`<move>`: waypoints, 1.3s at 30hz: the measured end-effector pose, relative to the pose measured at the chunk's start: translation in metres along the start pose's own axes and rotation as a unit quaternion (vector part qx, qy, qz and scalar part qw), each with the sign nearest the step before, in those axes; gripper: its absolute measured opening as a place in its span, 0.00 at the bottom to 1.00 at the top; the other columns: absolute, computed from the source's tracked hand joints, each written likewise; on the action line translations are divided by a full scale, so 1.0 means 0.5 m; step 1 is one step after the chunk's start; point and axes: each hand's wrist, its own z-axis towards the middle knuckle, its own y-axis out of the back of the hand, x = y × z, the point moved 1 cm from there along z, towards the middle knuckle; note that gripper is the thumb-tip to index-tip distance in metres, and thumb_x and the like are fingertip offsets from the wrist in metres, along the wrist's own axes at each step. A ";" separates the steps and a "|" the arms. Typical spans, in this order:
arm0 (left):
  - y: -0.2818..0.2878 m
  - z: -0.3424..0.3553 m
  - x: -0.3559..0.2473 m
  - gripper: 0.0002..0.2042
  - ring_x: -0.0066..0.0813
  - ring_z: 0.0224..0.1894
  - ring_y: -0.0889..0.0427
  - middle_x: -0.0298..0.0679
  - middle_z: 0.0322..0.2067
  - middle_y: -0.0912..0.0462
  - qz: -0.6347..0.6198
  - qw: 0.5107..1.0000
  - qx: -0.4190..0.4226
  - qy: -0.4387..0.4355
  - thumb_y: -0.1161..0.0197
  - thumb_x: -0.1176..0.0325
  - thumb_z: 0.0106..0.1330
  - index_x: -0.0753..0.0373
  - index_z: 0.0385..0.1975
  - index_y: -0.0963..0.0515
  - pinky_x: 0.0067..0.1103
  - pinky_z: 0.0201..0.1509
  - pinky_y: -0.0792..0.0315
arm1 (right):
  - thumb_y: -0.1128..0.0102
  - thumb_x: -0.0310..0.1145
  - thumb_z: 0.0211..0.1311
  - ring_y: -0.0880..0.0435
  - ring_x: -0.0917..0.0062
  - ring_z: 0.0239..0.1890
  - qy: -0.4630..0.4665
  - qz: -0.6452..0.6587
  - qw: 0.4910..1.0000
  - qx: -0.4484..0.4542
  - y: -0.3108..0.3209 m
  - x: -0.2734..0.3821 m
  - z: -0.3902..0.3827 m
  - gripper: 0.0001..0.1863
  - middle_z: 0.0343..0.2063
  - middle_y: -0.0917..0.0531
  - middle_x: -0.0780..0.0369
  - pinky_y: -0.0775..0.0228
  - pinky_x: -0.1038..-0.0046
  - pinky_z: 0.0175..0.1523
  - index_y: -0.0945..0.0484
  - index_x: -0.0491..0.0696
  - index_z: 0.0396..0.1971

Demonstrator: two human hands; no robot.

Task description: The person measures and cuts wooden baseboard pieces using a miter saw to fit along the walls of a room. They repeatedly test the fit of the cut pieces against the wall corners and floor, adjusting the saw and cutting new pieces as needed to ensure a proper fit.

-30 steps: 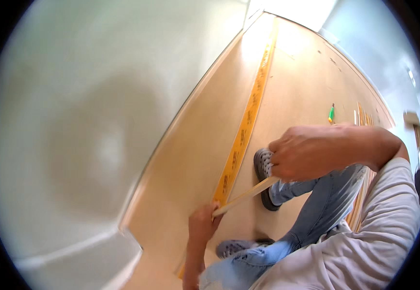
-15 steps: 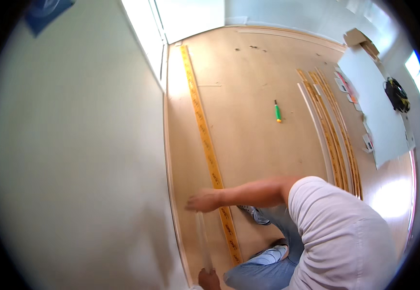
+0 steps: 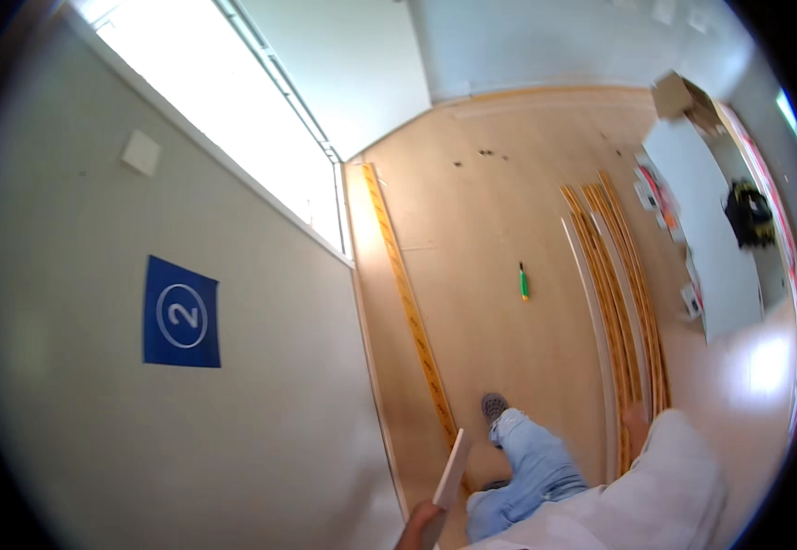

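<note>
At the bottom, my left hand (image 3: 420,525) is closed around a short pale flat strip of board (image 3: 453,467), tilted up from the hand. Behind it on the floor lies a long yellow-orange strip (image 3: 405,293) with dark marks, running roughly along the wall. On my right, the white sleeve comes down beside several long brown strips (image 3: 620,321). Only a little skin of my right hand (image 3: 635,423) shows there, next to these strips; its fingers cannot be made out. My legs in pale jeans (image 3: 536,458) are bent between the two groups of strips.
A green-handled tool (image 3: 523,282) with a dark tip lies mid-floor. Far right stands a pale panel (image 3: 706,229) with a black coiled item (image 3: 749,214) and a cardboard box (image 3: 687,99). A wall with a blue sign (image 3: 181,313) rises at left, beside a bright doorway (image 3: 224,101).
My right arm has swung from the pale strip at left to the brown strips at right. The pale strip in my left hand has tilted up. The view has shifted, showing the doorway and sign.
</note>
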 end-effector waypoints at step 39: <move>1.011 0.186 -1.403 0.26 0.52 0.52 0.14 0.55 0.48 0.14 -0.086 0.957 -0.276 0.008 0.26 0.54 0.55 0.66 0.49 0.16 0.39 0.56 0.21 | 0.42 0.35 0.66 0.26 0.78 0.15 0.156 0.164 0.929 0.293 0.883 1.425 0.562 0.10 0.25 0.14 0.58 0.39 0.74 0.17 0.17 0.44 0.33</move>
